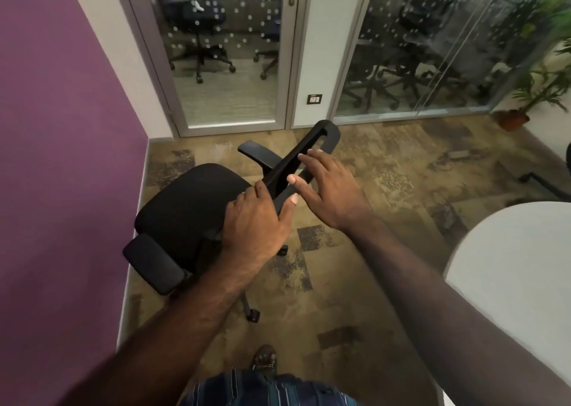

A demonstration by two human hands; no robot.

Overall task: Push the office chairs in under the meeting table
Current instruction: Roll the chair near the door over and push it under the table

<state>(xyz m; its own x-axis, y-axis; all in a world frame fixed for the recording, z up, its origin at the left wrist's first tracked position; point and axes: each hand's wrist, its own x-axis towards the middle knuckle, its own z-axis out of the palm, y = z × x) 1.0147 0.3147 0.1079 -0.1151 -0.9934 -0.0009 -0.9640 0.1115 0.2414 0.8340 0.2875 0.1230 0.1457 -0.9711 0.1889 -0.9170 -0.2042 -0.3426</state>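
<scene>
black office chair (188, 211) directly under and ahead of both hands, seen from above, seat pad just left of the left hand. left hand (256, 223) laid on the near end of the chair's backrest top edge (304, 161), fingers curled over the seat side, thumb on the other side, so closed loosely round the frame. right hand (327, 189) just beyond and to the right of the left one, fingers spread and extended, fingertips touching or hovering at the backrest frame, thumb near the left hand's thumb; not wrapped round anything, whether actually in contact hard to tell. backrest frame running away from the hands on a diagonal, its looped far end past the right fingertips. one armrest (154, 265) below and left of the left wrist, the other armrest (256, 153) beyond the left hand. a chair castor (253, 315) under the left forearm. white rounded counter (513, 266) well to the right of the right forearm, apart from the chair. purple wall (61, 158) left of the chair, glass door (225, 50) far ahead. patterned carpet floor (386, 174) beneath everything.
</scene>
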